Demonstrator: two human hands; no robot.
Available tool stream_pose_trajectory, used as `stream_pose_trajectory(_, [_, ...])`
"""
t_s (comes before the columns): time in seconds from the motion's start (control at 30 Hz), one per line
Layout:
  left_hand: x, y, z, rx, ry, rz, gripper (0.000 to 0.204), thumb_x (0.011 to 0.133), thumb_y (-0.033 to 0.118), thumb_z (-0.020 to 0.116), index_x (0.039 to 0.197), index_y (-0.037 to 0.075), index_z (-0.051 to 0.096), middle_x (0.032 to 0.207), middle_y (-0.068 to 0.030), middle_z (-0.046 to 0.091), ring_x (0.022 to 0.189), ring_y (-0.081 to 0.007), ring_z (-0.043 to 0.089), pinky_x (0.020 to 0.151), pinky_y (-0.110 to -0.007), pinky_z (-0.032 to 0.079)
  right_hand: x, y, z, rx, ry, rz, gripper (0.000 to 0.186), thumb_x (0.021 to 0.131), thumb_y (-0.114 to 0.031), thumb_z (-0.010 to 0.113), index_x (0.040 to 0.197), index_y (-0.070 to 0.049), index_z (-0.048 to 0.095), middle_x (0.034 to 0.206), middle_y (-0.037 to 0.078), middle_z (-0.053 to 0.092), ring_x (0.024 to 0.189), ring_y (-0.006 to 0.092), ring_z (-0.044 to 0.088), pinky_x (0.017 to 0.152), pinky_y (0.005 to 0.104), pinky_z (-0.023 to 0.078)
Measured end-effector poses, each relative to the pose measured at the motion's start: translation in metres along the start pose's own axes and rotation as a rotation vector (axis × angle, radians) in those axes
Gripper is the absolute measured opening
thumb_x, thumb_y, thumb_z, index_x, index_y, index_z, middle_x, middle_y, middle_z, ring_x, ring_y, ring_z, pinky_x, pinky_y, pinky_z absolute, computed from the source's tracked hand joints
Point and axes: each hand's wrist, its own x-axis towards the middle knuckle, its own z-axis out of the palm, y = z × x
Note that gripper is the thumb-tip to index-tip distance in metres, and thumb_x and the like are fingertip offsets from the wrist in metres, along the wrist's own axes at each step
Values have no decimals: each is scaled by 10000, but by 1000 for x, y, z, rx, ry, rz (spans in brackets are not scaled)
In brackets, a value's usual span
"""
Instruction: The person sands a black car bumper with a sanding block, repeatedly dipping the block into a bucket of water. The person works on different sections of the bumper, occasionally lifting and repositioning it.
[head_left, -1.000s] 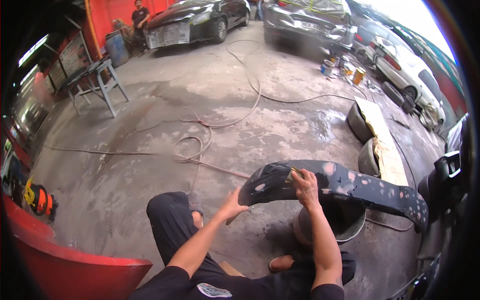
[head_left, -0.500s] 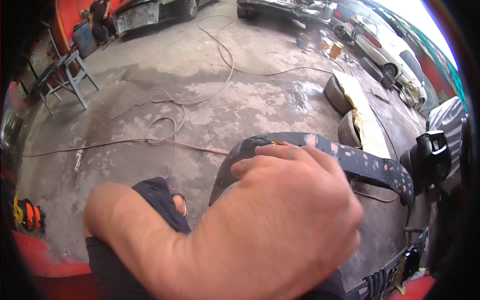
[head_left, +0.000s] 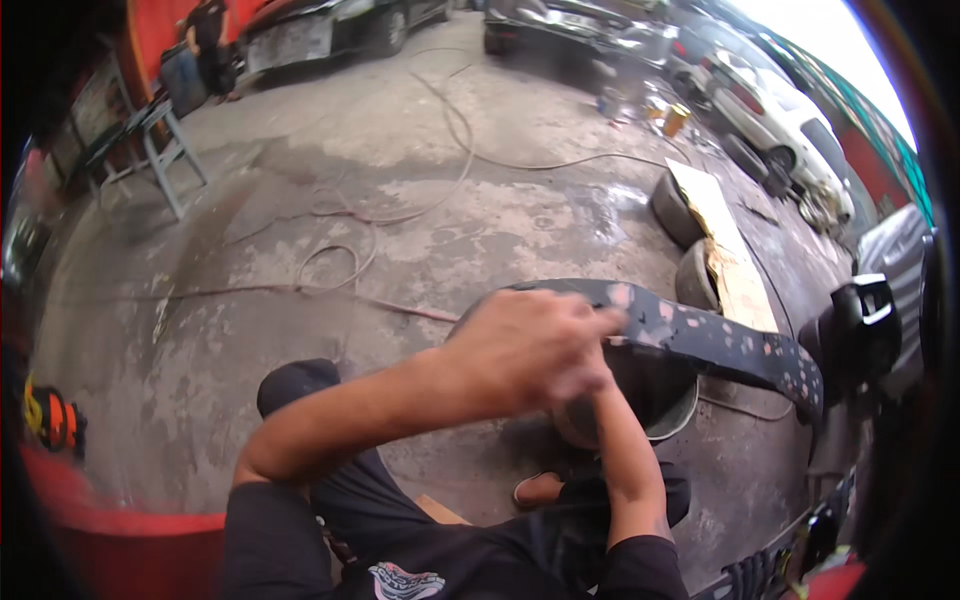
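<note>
A long, curved dark car bumper (head_left: 740, 345), dotted with pinkish patches, lies in front of my knees. My left hand (head_left: 525, 345) is over its near left part, back of the hand up, with the fingers bent and smeared by motion. Reaching up from below, my right hand (head_left: 592, 370) meets it there and is mostly hidden behind it. Whether either one holds anything does not show. Under the bumper is a round, bucket-like container (head_left: 680, 415) with a pale rim, dark inside.
Two tires (head_left: 680, 210) stand beside a pale board (head_left: 745, 270) beyond the bumper. A thin hose (head_left: 400, 305) loops over the stained concrete floor. A grey trestle (head_left: 165, 160) is at the left. Cars, including a white one (head_left: 770, 110), and a person (head_left: 208, 45) are farther back.
My left arm has drawn back from close before the camera, and that hand is now lower at the bumper. My right forearm, my lap and the bucket-like container have come into view.
</note>
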Motion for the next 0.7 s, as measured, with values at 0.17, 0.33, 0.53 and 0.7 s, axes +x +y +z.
stream_pose_trajectory(0.17, [-130,-234,193,-161,202,-630,1290,723,410,1003,1686,-46,277,1540,-361,529,1439,-515,508,1218,-536,423,23,-11,28,-198,322,-201,451,867,-115,738,1306,-211,777,1239,132,678,1222,379,630,1082,495,477])
stream_pose_trajectory(0.33, [-141,-263,301,-188,278,-770,1291,758,380,996,1743,37,234,1601,-362,445,1510,-530,411,1268,-550,344,21,12,32,-319,291,-76,427,850,-201,785,1267,-291,763,1259,86,651,1270,330,597,1069,494,466])
stream_pose_trajectory(0.53, [22,-46,145,-501,288,-179,535,1023,65,708,1543,7,597,1345,-224,704,1169,-354,717,1011,-422,558,11,11,49,-328,311,-3,490,820,-137,775,1294,-260,787,1252,50,660,1247,292,592,1056,449,461])
stream_pose_trajectory(0.7, [73,155,41,-317,56,695,769,922,50,798,1638,196,559,894,-94,735,757,-293,706,716,-447,580,33,-8,47,-79,351,-26,435,848,-174,775,1269,-284,793,1266,54,650,1265,293,574,1063,455,441])
